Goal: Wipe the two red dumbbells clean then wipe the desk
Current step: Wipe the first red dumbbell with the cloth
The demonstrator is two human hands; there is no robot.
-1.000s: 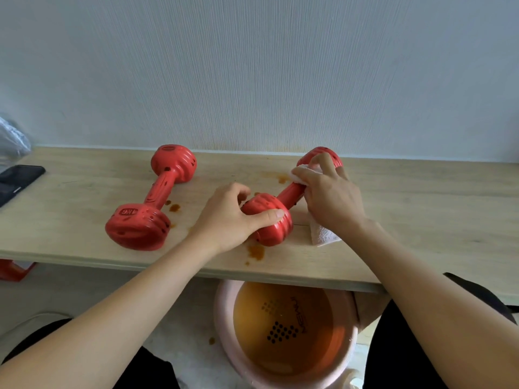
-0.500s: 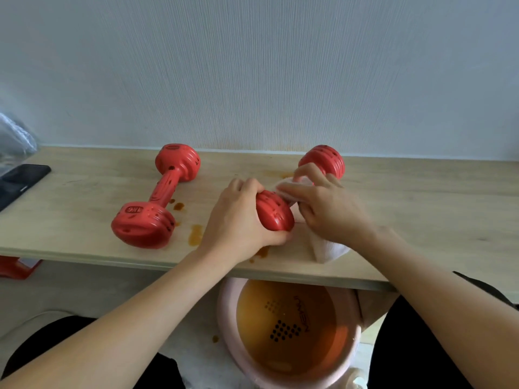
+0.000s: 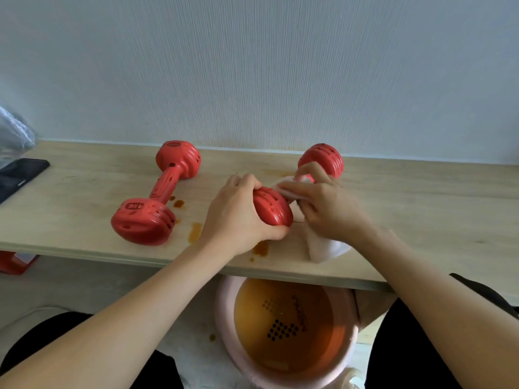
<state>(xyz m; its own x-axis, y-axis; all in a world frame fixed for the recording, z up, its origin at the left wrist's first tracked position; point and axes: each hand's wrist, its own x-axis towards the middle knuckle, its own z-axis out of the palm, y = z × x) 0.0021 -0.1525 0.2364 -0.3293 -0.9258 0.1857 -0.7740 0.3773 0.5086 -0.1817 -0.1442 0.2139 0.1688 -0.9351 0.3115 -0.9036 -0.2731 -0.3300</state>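
Here, the left hand [image 3: 238,217] grips the near head of the right dumbbell [image 3: 273,207], fingers curled over it and thumb under, while the right hand [image 3: 328,209] holds a white cloth [image 3: 323,245] wrapped round that dumbbell's handle — the cloth's loose end trails onto the desk [image 3: 421,214] near the front edge. The left dumbbell [image 3: 157,197] lies untouched on the desk, well apart from both hands, with brown spill spots [image 3: 195,231] between the two — a pink basin [image 3: 289,332] of brown liquid sits below the desk edge.
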